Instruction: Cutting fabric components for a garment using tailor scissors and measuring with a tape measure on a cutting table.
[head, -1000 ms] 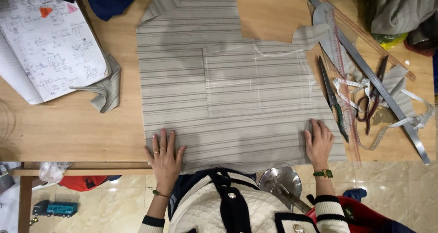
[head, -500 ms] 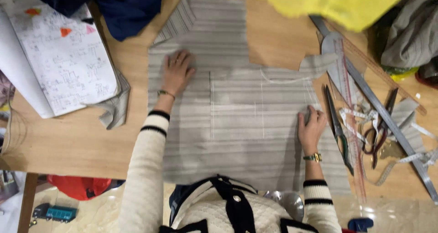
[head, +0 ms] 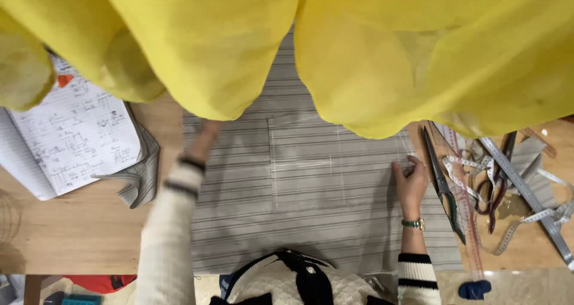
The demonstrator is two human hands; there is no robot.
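Striped grey fabric (head: 311,197), one piece (chalk-marked), is spread on the wooden table (head: 78,233). It is pressed flat by the right hand (head: 411,182); the left hand's (head: 206,135) grip cannot be told. Two scissors (head: 442,188) lie beside.

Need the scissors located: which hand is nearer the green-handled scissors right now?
Right. The right hand rests on the striped fabric just beside the scissors; the left hand is far across the fabric, partly under yellow cloth.

Notebook (head: 72,138) left of fabric (head: 299,197), scissors (head: 442,185) right, cloth (head: 287,42) apparently overhead
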